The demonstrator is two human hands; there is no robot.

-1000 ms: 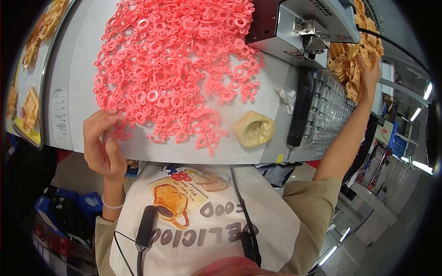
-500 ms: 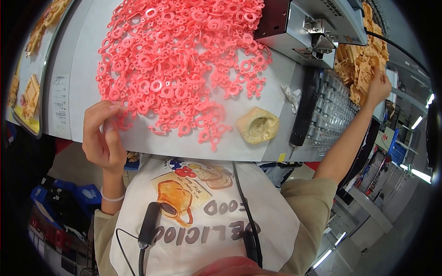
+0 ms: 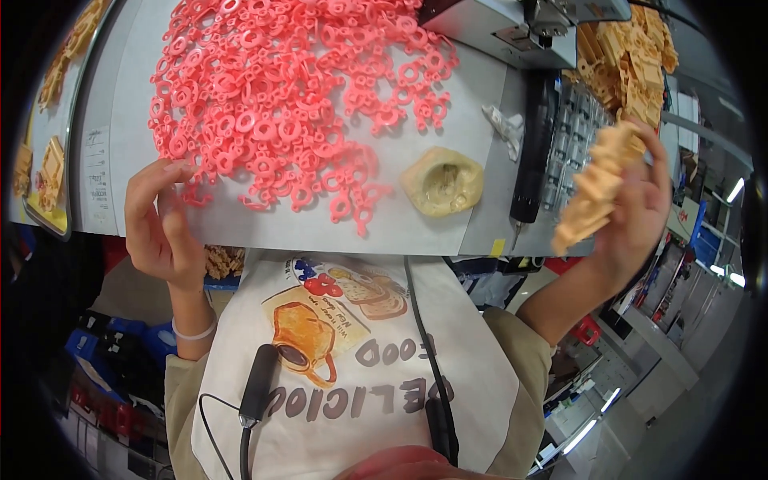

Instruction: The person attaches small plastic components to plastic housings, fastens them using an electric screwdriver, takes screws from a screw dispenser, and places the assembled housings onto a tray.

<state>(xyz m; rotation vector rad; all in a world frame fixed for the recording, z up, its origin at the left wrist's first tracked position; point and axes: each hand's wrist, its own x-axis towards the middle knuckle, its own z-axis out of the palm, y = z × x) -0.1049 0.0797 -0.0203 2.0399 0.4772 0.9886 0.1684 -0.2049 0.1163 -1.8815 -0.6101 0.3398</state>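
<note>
Through the head camera I watch my two hands over the grey tabletop [image 3: 320, 234]. The right hand [image 3: 640, 210] is the one at work: its fingers are closed on a ridged orange piece [image 3: 594, 190], which I hold tilted in the air at the right, partly in front of a clear compartmented tray [image 3: 566, 132]. The piece is slightly blurred, so I cannot tell whether it is one part or several together. Beyond it, a heap of orange pieces [image 3: 636, 60] lies at the upper right, next to a grey machine [image 3: 520, 36].

My left hand [image 3: 164, 232] is half open, fingers loosely bent, with nothing visible in its grasp. Its fingertips are at the lower left edge of a broad spread of pink ring-shaped pieces [image 3: 248, 112]; I cannot tell whether they touch any of them.

Between the pink pieces and the clear tray I see a yellowish lump [image 3: 418, 190] with a hollow in its top, a crumpled white scrap [image 3: 506, 128] and a black pen-shaped tool [image 3: 536, 152], its thin tip pointing toward me. Over at far left, a yellow tray [image 3: 58, 219] holds more orange parts [image 3: 53, 170].
</note>
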